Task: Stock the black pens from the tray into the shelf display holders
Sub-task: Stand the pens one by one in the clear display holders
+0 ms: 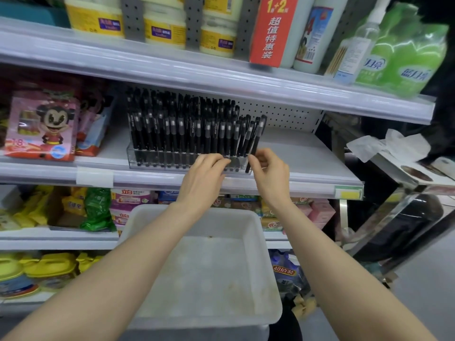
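A clear display holder [147,157] on the middle shelf is packed with several upright black pens [182,126]. At its right end a few pens lean to the right. My right hand [269,172] pinches the lower part of the rightmost black pen [257,136], which tilts at the holder's right edge. My left hand [205,174] rests its fingertips on the holder's front wall just left of that, fingers fairly straight. The white tray [261,247] sits below my forearms, with no pens visible in it.
Pink toy boxes [41,126] stand left of the holder. Bare shelf [307,156] lies to its right. Jars and bottles [165,28] fill the shelf above, packaged goods the shelves below. A metal counter with crumpled paper [389,143] stands at the right.
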{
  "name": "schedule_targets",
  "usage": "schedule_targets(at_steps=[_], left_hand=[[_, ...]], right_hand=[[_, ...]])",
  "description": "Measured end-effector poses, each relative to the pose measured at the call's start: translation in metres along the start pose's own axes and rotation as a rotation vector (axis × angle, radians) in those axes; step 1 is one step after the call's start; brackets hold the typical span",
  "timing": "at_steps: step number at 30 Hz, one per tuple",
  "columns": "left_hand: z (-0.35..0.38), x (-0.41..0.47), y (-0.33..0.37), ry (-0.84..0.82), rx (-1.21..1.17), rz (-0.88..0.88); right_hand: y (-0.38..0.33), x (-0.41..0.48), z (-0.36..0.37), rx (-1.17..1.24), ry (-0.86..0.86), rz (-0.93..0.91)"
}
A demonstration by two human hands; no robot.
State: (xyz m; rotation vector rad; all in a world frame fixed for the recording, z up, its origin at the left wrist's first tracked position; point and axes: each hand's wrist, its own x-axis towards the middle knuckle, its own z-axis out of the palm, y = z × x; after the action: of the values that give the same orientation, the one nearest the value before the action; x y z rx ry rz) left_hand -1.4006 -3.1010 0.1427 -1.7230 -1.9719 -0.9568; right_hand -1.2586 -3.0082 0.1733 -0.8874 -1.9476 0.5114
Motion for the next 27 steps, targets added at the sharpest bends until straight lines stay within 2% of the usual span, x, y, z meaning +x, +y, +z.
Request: schedule_targets(at_steps=[5,11,21,27], left_hand=[[0.008,-0.005,-0.005,-0.062,0.198,0.047],[0.01,-0.002,-0.011,-0.067,0.301,0.049],[0.01,-0.001,-0.011,-0.077,0.307,0.038],[0.011,-0.002,-0.012,-0.073,0.309,0.033]], right_hand=[[-0.003,0.017,-0.009,0.057,0.082,0.017],[-0.002,0.028,-0.001,0.051,0.099,0.009],[0.016,0.034,0.021,-0.169,-0.029,0.04],[0.012,0.034,0.021,-0.132,0.04,0.017]])
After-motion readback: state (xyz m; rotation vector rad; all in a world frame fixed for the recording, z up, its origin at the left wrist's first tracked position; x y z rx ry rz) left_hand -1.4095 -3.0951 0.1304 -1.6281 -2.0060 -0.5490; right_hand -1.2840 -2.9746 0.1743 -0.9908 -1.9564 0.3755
